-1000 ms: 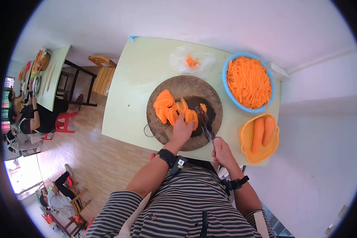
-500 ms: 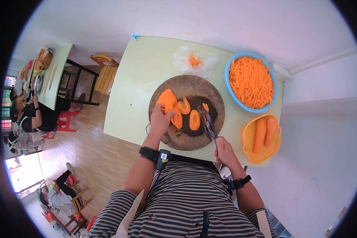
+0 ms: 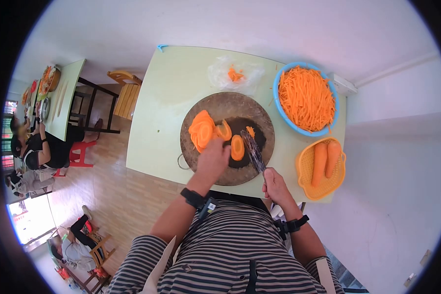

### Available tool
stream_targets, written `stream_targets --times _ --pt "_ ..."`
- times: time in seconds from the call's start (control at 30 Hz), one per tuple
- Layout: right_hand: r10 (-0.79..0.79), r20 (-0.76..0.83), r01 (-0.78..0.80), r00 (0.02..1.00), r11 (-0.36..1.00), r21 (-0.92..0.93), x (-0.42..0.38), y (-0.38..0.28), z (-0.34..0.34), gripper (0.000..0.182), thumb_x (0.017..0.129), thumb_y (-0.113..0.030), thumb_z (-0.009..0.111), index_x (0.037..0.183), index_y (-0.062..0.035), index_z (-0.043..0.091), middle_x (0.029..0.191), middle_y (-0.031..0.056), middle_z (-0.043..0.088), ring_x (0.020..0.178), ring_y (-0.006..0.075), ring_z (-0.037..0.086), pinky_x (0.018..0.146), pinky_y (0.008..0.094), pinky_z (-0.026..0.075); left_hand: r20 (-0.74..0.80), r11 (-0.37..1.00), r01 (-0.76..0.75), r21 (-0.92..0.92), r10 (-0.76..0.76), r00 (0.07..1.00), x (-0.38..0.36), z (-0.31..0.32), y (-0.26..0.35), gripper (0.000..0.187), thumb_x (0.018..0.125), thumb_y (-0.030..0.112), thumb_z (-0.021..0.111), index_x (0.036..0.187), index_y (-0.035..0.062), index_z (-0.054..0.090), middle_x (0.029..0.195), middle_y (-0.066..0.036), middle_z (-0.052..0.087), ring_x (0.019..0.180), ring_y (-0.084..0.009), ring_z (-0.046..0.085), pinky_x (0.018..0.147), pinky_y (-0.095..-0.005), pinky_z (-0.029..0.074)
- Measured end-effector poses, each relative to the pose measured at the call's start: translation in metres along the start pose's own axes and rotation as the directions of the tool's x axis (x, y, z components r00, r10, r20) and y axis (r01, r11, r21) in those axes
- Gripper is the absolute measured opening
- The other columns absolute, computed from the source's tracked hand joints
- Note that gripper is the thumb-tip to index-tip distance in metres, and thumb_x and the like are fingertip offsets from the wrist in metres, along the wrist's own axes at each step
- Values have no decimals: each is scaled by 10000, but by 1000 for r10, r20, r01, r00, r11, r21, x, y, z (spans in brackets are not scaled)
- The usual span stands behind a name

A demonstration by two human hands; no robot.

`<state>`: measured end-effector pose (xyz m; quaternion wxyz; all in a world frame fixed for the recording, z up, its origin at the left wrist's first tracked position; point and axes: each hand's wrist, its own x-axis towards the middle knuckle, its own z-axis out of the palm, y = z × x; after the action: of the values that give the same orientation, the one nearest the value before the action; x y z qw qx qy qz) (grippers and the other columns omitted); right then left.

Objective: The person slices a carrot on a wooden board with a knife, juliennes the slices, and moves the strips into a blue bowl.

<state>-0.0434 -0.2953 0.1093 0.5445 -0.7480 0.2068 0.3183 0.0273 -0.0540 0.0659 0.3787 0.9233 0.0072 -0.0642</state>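
Here's my left hand, low over the round chopping board, fingertips down at the near edge of the heaped carrot slices. Its back hides the finger ends, so I can't tell whether that grip is pinching a slice or only resting against the pile. Over on the other side, my right hand is wrapped firmly round the handle of the knife, its blade slanting over the board's dark wet patch, a few orange scraps just beside it. Between pile and blade lies one oval slice, flat, with a curved piece close to the heap. I'd call this the sorting and gathering of slices, the blade held aside; it asks for light fingers, slices kept together, and knuckles well clear of that edge. Up on the worktop, a plastic bag lies beyond the board, and to my right sits the blue basin heaped with shredded carrot. Nearer me, the yellow basket cradles two whole carrots, side by side.
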Motion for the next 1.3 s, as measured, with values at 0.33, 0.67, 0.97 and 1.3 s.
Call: stream_targets --times 0.33,0.67,0.97,1.3 --pt "25 2 -25 1000 1000 -2 0 -4 -5 494 1079 -506 374 1162 -60 571 660 42 553 485 129 535 448 284 457 192 988 154 4 -152 970 4 39 26 496 876 182 705 1202 -39 403 1125 -316 538 979 -498 625 822 -519 553" --pt "0 19 -1 1000 1000 5 0 -6 -7 488 1081 -509 349 1057 -68 557 656 24 542 470 93 500 436 249 421 171 942 323 -91 -305 937 12 47 23 409 850 188 732 1082 -36 481 979 -278 642 958 -462 652 850 -516 531" --pt "-56 25 59 998 992 -109 5 -13 -17 489 1083 -478 365 1154 -44 578 658 34 550 480 103 508 451 264 438 209 787 463 -407 -413 886 6 63 -3 302 916 155 667 1123 -1 511 847 -153 655 747 -295 702 688 -388 553" --pt "-246 -95 201 965 918 -343 19 -11 -22 451 1068 -397 447 1271 -25 600 936 244 708 890 407 707 809 432 551 231 732 448 -513 -385 894 4 60 0 323 928 81 631 1207 -32 513 795 -83 627 646 -184 674 611 -325 546"
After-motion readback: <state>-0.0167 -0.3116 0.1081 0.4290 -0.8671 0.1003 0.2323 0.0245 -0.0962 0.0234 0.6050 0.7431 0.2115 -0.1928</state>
